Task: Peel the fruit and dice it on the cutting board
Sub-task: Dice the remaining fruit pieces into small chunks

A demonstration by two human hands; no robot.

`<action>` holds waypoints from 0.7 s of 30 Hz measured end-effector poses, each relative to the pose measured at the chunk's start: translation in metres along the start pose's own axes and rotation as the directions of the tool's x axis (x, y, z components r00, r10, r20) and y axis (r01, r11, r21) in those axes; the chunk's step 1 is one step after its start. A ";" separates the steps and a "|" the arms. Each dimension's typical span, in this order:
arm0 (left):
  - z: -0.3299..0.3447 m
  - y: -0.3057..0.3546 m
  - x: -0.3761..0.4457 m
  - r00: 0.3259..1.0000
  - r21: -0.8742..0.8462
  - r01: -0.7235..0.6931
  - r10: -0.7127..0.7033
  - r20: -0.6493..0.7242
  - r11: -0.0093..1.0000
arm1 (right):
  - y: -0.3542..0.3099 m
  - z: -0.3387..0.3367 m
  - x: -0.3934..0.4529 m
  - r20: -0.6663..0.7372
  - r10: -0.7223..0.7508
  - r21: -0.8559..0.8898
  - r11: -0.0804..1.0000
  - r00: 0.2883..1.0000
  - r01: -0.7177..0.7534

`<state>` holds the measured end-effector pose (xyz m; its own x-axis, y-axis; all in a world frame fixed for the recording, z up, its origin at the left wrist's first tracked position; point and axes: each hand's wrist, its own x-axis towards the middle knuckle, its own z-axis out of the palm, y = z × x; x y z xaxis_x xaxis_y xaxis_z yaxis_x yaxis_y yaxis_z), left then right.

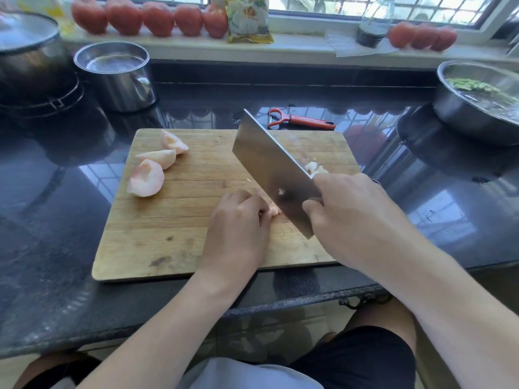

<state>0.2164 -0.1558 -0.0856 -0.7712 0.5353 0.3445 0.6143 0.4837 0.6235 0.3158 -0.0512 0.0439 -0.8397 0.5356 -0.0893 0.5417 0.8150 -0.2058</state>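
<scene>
Fingers [254, 209] of the left hand [238, 223] are curled tight, knuckles up, pinning a small pale pink fruit piece [274, 211] to the board; only a sliver of it shows past the knuckles. Right hand [351, 211] is wrapped round the handle of a broad rectangular steel cleaver [269, 167], index finger hooked at the blade's heel. Blade is tilted, lower edge just beside the left knuckles; can't tell if the edge touches the fruit.

Rectangular wooden cutting board [174, 234] lies on a glossy black stone countertop [56, 220], near edge close to the counter's front lip. Three peeled pale pink fruit wedges [146, 178] sit at the board's far left corner, close together. A few diced bits [313, 167] lie behind the blade, near the board's right edge, partly hidden.

Red-handled peeler [302, 121] lies on the counter just beyond the board's far edge. Far left: steel cup-shaped pot [118, 77] holding water, next to a larger lidded dark pot [31, 54]. Far right: wide steel basin [477, 99] with green vegetable pieces in it.

White window sill [295, 46] runs behind the counter: rows of red fruits [148, 18] left and right, a yellow packet [248, 19], a clear bottle with dark liquid [375, 22]. Window reflections show on the stone.
</scene>
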 end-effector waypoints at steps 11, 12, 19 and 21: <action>0.003 0.000 0.000 0.999 0.028 -0.046 0.046 -0.022 0.999 | 0.001 0.008 -0.005 0.041 0.032 0.004 0.999 0.999 -0.033; 0.003 0.000 0.000 0.998 0.036 -0.049 0.050 -0.027 0.998 | 0.002 0.008 -0.004 0.046 0.037 0.008 0.999 0.998 -0.037; 0.002 0.000 0.000 0.998 0.054 -0.056 0.058 -0.039 0.997 | 0.002 0.010 -0.003 0.056 0.034 0.000 0.999 0.998 -0.034; 0.002 0.000 0.000 0.998 0.056 -0.055 0.057 -0.039 0.997 | 0.002 0.012 -0.002 0.059 0.036 -0.015 0.999 0.998 -0.035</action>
<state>0.2171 -0.1543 -0.0871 -0.7406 0.5350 0.4067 0.6643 0.4916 0.5630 0.3182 -0.0533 0.0319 -0.8206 0.5505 -0.1536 0.5712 0.7989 -0.1883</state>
